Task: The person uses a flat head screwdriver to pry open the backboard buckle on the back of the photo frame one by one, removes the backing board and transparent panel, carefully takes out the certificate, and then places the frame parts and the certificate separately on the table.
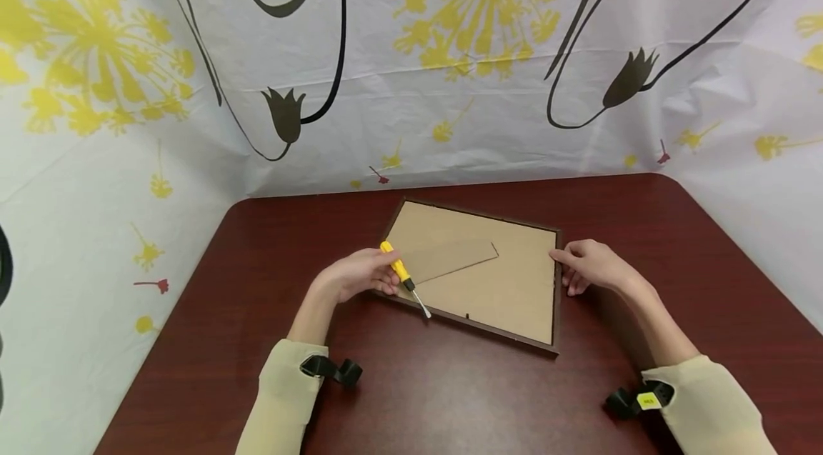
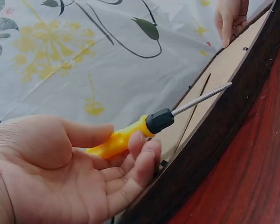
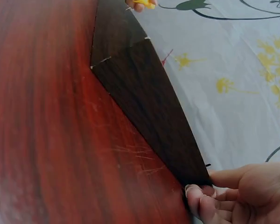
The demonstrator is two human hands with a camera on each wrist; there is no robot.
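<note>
Head view: left hand (image 1: pixel 352 275) around screwdriver (image 1: pixel 403 285), right hand (image 1: pixel 589 266) on picture frame (image 1: pixel 554 312).

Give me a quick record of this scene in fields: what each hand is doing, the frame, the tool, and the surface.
Left hand: holds a yellow-handled screwdriver, tip pointing at the frame's near edge
Right hand: fingers on the frame's right edge, steadying it
Picture frame: dark wood, lying face down, tan backing board up
Backing stand: flat against the board
Table: reddish-brown wood
Backdrop: white cloth with yellow flowers
</note>
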